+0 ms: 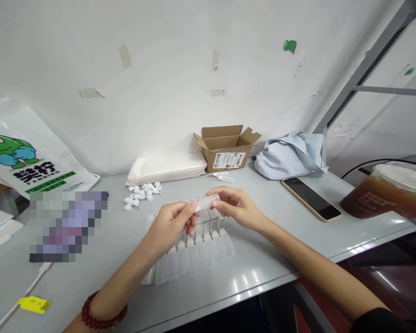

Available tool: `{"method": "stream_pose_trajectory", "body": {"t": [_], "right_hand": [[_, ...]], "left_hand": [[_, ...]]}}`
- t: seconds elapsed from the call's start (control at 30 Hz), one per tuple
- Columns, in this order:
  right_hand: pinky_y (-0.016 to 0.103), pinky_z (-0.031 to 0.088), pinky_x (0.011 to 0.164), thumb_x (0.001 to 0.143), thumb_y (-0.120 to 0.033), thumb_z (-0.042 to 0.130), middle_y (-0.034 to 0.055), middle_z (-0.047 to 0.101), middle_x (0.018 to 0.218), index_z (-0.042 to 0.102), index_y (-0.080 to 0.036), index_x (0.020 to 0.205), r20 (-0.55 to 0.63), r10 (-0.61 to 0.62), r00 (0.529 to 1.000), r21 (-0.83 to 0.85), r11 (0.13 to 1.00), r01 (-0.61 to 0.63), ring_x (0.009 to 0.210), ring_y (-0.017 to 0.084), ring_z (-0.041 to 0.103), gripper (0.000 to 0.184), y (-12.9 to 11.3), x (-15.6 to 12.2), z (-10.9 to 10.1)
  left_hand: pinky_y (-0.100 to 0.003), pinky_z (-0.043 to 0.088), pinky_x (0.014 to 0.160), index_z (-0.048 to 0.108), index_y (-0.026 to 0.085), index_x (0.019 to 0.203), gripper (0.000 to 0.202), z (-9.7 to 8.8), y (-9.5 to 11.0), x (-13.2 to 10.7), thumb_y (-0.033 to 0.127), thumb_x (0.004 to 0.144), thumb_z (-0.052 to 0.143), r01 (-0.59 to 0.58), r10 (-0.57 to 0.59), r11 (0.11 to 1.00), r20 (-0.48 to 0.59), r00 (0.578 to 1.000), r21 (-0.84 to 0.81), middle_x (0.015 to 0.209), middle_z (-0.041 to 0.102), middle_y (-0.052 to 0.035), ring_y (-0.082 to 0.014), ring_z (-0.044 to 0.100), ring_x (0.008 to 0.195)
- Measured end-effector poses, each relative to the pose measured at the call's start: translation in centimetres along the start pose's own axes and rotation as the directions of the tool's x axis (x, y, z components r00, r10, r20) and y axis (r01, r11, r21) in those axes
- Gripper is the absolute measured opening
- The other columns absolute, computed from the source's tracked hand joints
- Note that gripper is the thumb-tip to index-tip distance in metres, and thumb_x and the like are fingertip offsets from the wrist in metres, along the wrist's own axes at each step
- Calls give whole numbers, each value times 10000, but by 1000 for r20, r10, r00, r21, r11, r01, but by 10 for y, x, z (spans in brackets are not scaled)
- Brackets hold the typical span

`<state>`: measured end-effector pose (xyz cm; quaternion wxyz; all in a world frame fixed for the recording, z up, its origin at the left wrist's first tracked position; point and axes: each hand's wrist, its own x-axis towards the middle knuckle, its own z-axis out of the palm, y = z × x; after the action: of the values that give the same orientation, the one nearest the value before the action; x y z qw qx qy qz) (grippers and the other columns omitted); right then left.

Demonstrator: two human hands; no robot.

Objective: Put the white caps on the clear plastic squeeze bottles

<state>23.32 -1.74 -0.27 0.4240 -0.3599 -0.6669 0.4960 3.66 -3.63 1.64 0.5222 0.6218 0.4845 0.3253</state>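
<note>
Between my two hands is a small translucent plastic bottle (206, 202), held sideways above the table. My left hand (178, 218) pinches one end of it with thumb and fingers. At the other end, the fingertips of my right hand (236, 206) close on the bottle. Beneath my hands lies a row of similar bottles (197, 256), side by side, with thin curved tubes at their tops; my left hand hides part of them. A pile of small white caps (142, 194) rests to the left of my hands.
An open cardboard box (225, 152) stands by the wall, beside a stack of white packets (168, 167). To the right are a blue cloth bundle (291, 155), a phone (311, 199) and a large drink cup (370, 192). A pixelated device (71, 226) lies left, near a white bag (27, 152).
</note>
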Motion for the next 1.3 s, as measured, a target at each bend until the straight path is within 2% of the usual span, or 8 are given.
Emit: {"method": "stream_pose_trajectory", "body": {"t": [0.27, 0.43, 0.53, 0.7, 0.9, 0.97, 1.13, 1.3], "right_hand": [[201, 381, 447, 805, -363, 624, -20, 565, 613, 644, -141, 970, -21, 13, 1000, 10, 1000, -13, 466, 58, 420, 277, 3, 2, 0], [205, 378, 457, 809, -363, 621, -16, 572, 634, 642, -156, 983, -11, -7, 1000, 24, 1000, 8, 477, 62, 431, 271, 3, 1, 0], [209, 379, 470, 813, -353, 621, -10, 575, 657, 640, -162, 1004, -2, -17, 1000, 47, 999, 17, 495, 66, 442, 271, 5, 0, 0], [207, 372, 457, 796, -364, 635, -21, 549, 621, 653, -157, 967, -17, -6, 1000, 46, 999, 7, 479, 64, 425, 270, 6, 1, 1], [200, 348, 433, 780, -355, 652, -34, 513, 547, 673, -136, 900, -48, -1, 999, 3, 1000, 2, 451, 61, 417, 251, 2, 0, -1], [203, 355, 436, 789, -366, 641, -33, 516, 540, 674, -137, 889, -50, 0, 999, 7, 1000, 0, 448, 63, 423, 252, 2, 0, 0], [217, 391, 466, 793, -359, 633, -16, 567, 576, 661, -141, 916, -60, 0, 998, 37, 999, 2, 464, 72, 462, 251, 2, 0, 1], [220, 381, 461, 774, -367, 651, -14, 576, 596, 655, -148, 878, -56, 23, 998, 52, 998, -20, 461, 68, 452, 243, 4, 1, 2]], "left_hand": [[-260, 467, 579, 608, 182, 854, 198, 5, -7, -3, 371, 798, 587, -193, 261, 921, -170, 950, 338, 779, 648, -25, -151, 588, 656], [-257, 470, 584, 612, 173, 743, 353, 1, -2, -1, 464, 872, 460, -79, 88, 978, -37, 995, 194, 616, 613, -3, -138, 580, 587], [-250, 464, 576, 589, 166, 655, 448, -1, 0, 0, 490, 897, 395, -46, 40, 991, 52, 998, 124, 567, 590, 1, -125, 566, 546], [-223, 399, 477, 589, 170, 665, 371, 0, -1, -4, 467, 860, 479, -41, 46, 981, -21, 999, 190, 545, 567, 16, -112, 520, 495], [-245, 443, 555, 632, 169, 778, 243, 4, -4, -5, 403, 806, 575, -178, 218, 936, -103, 971, 304, 727, 655, -19, -140, 589, 606], [-244, 456, 585, 640, 174, 788, 253, 4, -4, -4, 416, 813, 570, -157, 187, 950, -90, 978, 270, 718, 657, -16, -148, 606, 642], [-231, 447, 577, 633, 173, 716, 396, 1, 0, -3, 468, 889, 433, -69, 58, 987, 80, 995, 142, 636, 622, -5, -129, 577, 606], [-215, 279, 431, 489, 171, 554, 422, 2, -2, -3, 450, 870, 469, -60, 52, 976, 43, 998, 209, 488, 395, 47, -82, 357, 445]]}}
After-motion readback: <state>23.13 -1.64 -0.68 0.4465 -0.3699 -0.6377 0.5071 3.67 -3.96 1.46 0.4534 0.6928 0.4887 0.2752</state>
